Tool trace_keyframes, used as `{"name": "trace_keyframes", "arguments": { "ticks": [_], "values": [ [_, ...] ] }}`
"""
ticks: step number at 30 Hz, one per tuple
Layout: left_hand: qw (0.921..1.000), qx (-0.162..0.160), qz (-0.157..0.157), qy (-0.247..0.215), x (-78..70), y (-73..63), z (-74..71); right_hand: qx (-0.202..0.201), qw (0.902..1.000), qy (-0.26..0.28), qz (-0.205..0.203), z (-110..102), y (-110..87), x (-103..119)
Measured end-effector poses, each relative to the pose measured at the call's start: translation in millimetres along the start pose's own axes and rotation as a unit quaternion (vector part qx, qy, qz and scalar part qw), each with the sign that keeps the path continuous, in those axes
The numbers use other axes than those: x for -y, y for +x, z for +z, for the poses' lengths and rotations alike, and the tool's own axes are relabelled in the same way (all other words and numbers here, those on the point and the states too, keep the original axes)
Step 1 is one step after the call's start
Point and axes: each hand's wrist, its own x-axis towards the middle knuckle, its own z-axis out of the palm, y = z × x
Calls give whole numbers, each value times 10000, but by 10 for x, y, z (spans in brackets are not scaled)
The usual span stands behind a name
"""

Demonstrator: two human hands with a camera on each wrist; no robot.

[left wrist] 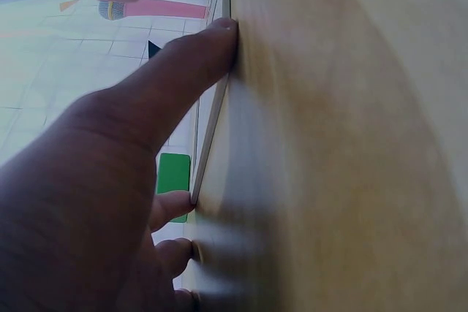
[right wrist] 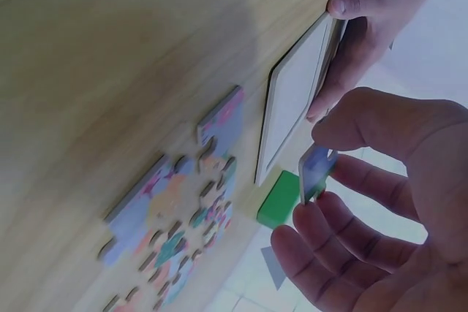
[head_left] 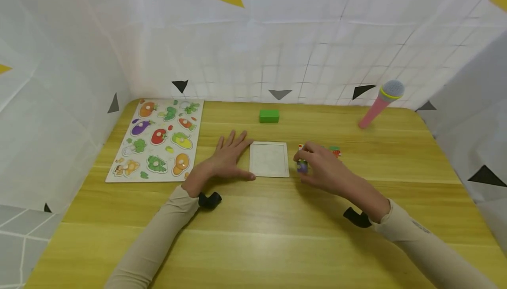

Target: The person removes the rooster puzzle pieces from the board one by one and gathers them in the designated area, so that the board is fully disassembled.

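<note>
My right hand (head_left: pixel 322 168) pinches a small blue-purple jigsaw piece (right wrist: pixel 316 169) between thumb and fingers, raised off the table. Just left of it lies a square white puzzle tray (head_left: pixel 269 160) with a raised rim and no pieces inside. Spread flat, my left hand (head_left: pixel 227 159) touches the tray's left edge with thumb and forefinger. Several loose jigsaw pieces (right wrist: pixel 164 210) lie on the table under and beyond the right hand; the head view mostly hides them behind that hand.
Behind the tray sits a green block (head_left: pixel 269 116). A vegetable knob-puzzle board (head_left: pixel 156 141) lies at the left. At the back right stands a pink toy microphone (head_left: pixel 380 104), tilted. White cloth walls (head_left: pixel 277 38) border the wooden table (head_left: pixel 253 236).
</note>
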Motion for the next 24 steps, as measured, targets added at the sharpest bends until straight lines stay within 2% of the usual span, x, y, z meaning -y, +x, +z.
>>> {"name": "trace_keyframes", "arguments": {
  "ticks": [6,13,24],
  "values": [
    [10000,-61,32,-1,2,-12,0,-70,10000,9,-2,-27,-104,-40],
    [9999,-71,50,-84,5,-15,3,-6,9997,-45,234,-65,-186,-59],
    [10000,-26,41,-24,18,-7,11,-121,9993,-221,262,-112,-350,-146]
  ]
}}
